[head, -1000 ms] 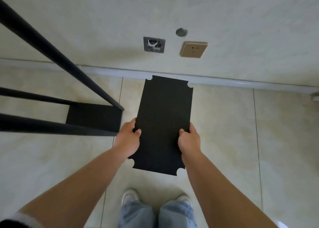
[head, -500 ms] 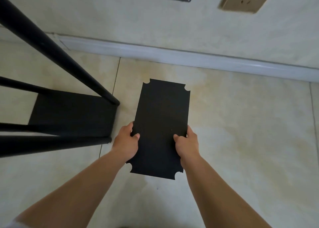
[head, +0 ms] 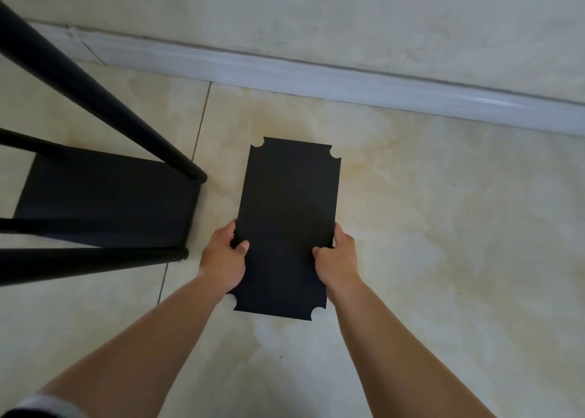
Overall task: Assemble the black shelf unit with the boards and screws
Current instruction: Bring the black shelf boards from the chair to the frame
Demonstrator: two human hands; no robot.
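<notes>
Two hands of mine hold one black board flat out in front of me, above the tiled floor. My left hand grips its left long edge, thumb lying on the top face and the other fingers curled under the board where I cannot see them. My right hand grips the right long edge the same way, thumb on top near the middle of the board's length. Both grips sit on the nearer half of the board, so its far half reaches out towards the white skirting board at the foot of the wall. Each of the board's four corners has a rounded notch cut out of it.

Just to the left stands the black shelf frame, its round legs slanting across my view. One shelf panel already sits low between those legs, close to the floor. The board in my hands is beside the frame, not touching it. A grout line in the floor runs between them.
</notes>
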